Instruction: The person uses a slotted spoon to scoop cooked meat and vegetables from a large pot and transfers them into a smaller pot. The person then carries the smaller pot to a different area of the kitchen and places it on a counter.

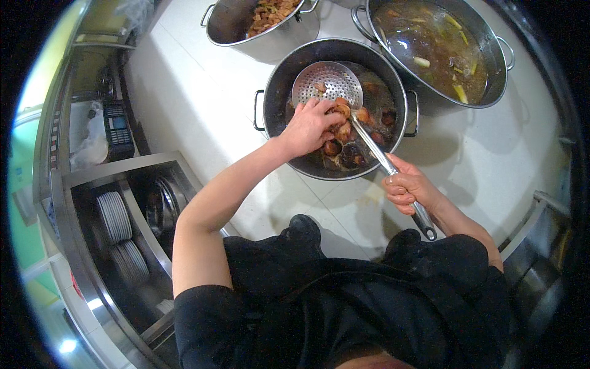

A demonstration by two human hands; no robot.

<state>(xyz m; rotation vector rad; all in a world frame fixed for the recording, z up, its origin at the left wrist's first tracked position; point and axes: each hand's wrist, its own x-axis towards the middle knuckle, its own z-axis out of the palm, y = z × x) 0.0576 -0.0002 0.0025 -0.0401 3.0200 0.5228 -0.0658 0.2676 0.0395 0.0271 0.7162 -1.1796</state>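
My right hand (408,183) grips the steel handle of a perforated skimmer (339,78). The skimmer's round bowl lies inside a large stockpot (274,104) on the floor, with a small scrap of food on its holes. Over the same pot, my left hand (311,128) has its fingers curled on a browned piece of food (342,110), seemingly meat, by the near edge of the bowl. Dark broth (382,94) and several browned chunks (333,147) fill the pot below. My fingers hide part of the piece and the broth.
Behind on the left stands a steel pot of diced brown food (273,17). Back right, another pot (449,94) holds broth with pale green stalks. A steel cabinet with stacked plates (114,217) borders my left. My dark shoes (306,230) are close to the stockpot, on pale tiles (318,217).
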